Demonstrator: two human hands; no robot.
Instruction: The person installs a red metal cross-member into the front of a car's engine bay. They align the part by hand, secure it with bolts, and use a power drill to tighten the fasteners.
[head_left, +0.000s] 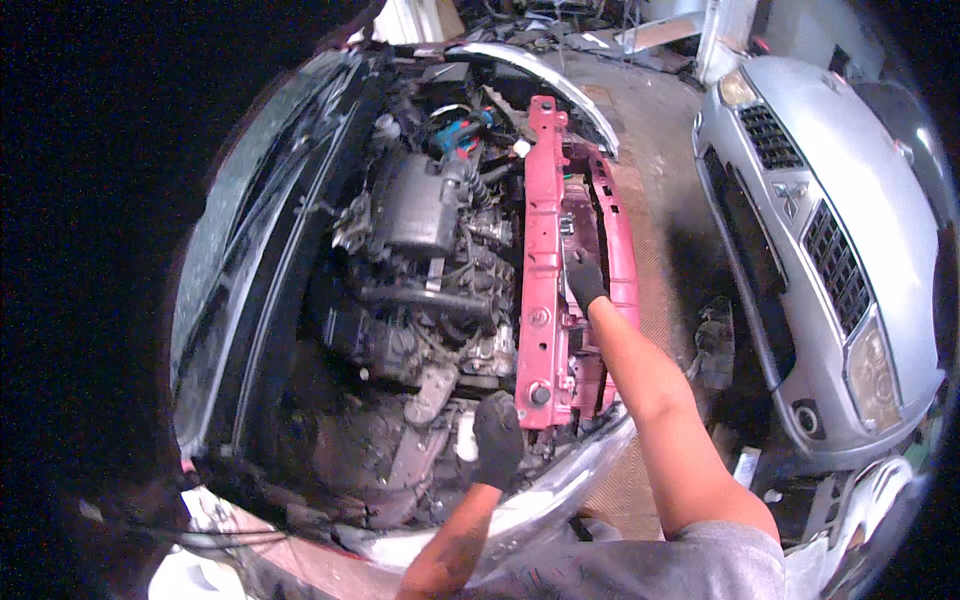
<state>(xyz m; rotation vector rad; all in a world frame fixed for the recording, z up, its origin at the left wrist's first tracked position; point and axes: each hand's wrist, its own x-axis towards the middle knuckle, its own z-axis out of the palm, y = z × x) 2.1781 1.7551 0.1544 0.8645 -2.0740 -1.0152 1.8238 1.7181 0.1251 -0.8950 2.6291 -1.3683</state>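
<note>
A long red radiator support [542,225] lies across the front of an open engine bay. My right hand [584,283], in a dark glove, is at its front side, near the middle. The fingers look curled in, but whatever they hold is too small to make out. Beside the support's near end is my left hand [497,440], also gloved in dark cloth. Its back faces up, hiding the fingers. A small white part [466,437] is next to it. Red bodywork [622,255] stands just in front of the support.
Left of the support sit a black engine cover box [412,205], hoses and a blue item [458,133]. The windshield [235,215] is at the far left. A detached silver front bumper [850,180] with grilles and headlights stands on the right, above dark parts on the floor.
</note>
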